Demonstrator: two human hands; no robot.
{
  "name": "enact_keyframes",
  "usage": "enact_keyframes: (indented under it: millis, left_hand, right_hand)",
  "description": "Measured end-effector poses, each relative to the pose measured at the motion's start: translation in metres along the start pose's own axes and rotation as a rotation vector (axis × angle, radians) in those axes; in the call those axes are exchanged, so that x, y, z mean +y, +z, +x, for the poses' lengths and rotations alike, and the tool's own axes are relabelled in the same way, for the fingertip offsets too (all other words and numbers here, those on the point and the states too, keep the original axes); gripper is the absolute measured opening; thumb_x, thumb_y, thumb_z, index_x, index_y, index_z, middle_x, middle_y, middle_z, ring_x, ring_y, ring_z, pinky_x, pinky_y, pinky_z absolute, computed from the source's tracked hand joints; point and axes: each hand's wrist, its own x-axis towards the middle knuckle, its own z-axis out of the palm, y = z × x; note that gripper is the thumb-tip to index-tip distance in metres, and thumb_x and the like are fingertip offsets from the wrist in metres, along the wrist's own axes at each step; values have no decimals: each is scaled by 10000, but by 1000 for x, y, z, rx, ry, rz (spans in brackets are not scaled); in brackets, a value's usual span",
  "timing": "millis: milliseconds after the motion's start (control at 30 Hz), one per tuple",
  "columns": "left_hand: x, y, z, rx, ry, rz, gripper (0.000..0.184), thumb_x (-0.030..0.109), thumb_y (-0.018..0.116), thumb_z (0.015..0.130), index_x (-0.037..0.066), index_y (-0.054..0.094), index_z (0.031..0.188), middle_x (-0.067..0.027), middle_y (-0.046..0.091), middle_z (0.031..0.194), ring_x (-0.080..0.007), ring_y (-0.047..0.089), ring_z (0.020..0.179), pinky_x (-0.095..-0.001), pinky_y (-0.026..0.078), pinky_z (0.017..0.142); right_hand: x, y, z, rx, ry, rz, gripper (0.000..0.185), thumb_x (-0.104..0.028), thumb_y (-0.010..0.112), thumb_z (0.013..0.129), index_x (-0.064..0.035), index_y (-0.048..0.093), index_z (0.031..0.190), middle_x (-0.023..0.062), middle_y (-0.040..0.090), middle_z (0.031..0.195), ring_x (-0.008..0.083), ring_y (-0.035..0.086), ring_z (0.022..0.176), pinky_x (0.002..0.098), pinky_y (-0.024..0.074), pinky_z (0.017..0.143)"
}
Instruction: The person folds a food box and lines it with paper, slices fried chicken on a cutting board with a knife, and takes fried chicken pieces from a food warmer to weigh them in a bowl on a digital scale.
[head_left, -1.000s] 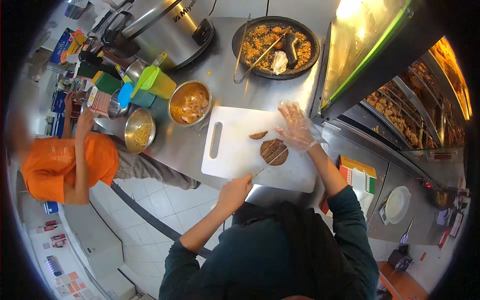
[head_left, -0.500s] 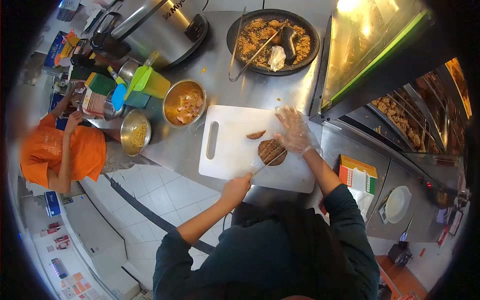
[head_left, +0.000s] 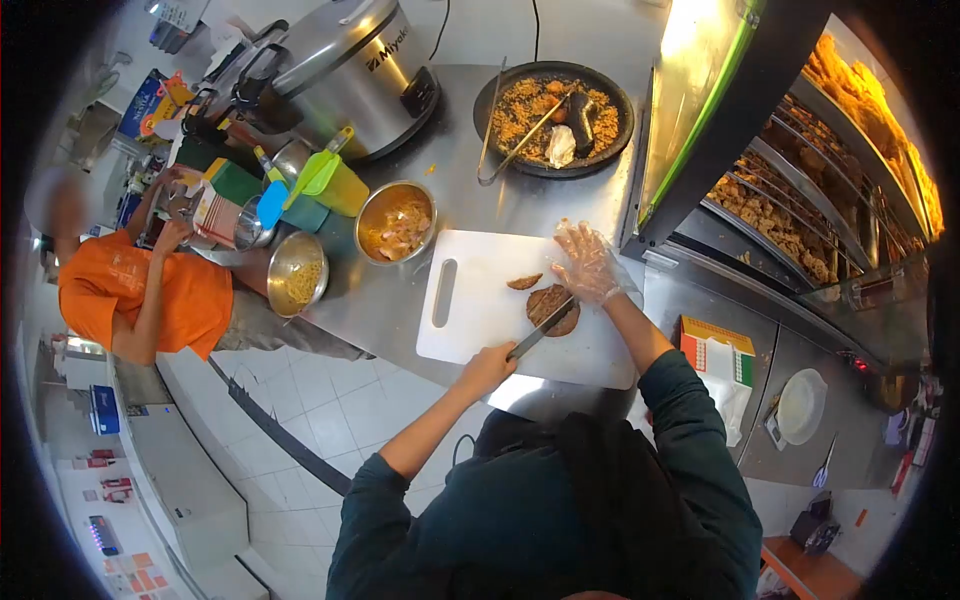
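My left hand (head_left: 487,370) is bare and closed round the handle of a knife (head_left: 543,328). The blade lies slantwise over a round brown patty (head_left: 561,318), its flat side partly showing. A smaller brown slice (head_left: 524,282) sits apart, just above the patty. Both pieces are on a white cutting board (head_left: 465,335) with a slot handle at its left. In a clear plastic glove, my right hand (head_left: 590,262) has its fingers spread at the board's upper right, close to the patty's edge. Whether it touches the patty I cannot tell.
Left of the board are steel bowls of food (head_left: 396,222) (head_left: 297,274) and a large cooker (head_left: 350,75). A dark round tray (head_left: 610,140) with tongs stands behind. At right are a lit food cabinet (head_left: 690,110) and a box (head_left: 722,352). A person in orange (head_left: 150,290) stands at left.
The view has shifted, so the counter appears lower. The knife blade has turned to show more of its flat side over the patty. My right hand stays spread beside the patty.
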Motion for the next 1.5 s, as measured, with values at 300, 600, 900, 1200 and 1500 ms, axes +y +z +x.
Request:
enact_keyframes:
  millis: [300, 600, 900, 1200, 1500]
  left_hand:
    - [-4, -16, -19, 162, 62, -149, 269, 226, 519, 785, 41, 548, 977, -214, 589, 789, -350, 579, 732, -404, 444, 648]
    - [-50, -19, -20, 456, -59, -247, 273, 217, 531, 783, -22, 552, 914, -213, 597, 812, -352, 583, 771, -385, 452, 660]
    - [-54, 24, -27, 393, -188, -461, 263, 215, 535, 782, -3, 556, 927, -194, 607, 804, -318, 594, 775, -372, 450, 674]
    - [-44, 31, -25, 481, -119, -573, 217, 199, 529, 792, 13, 553, 900, -92, 566, 607, -167, 547, 505, -304, 437, 483]
    - [-40, 30, -27, 499, -87, -521, 189, 195, 531, 798, 16, 545, 860, -64, 545, 564, -144, 525, 467, -286, 423, 450]
  right_hand:
    - [-22, -99, -6, 577, -285, 200, 494, -236, 583, 736, -21, 410, 1146, 211, 368, 1247, 366, 320, 1188, 451, 245, 1003]
    - [-36, -5, 23, -177, -368, -104, 396, -380, 408, 840, -50, 528, 1024, 135, 542, 1032, 289, 534, 929, 422, 430, 776]
    - [-67, -12, 58, -470, -606, -208, 270, -305, 496, 780, -61, 605, 821, 119, 618, 814, 285, 596, 774, 407, 469, 688]
    - [-50, -21, 61, -676, -582, 48, 248, -293, 572, 719, -74, 581, 834, 120, 600, 798, 267, 582, 719, 376, 471, 647]
    - [-51, -36, 30, -659, -509, -52, 539, -289, 716, 529, -62, 559, 992, 152, 569, 980, 284, 555, 916, 375, 465, 741]
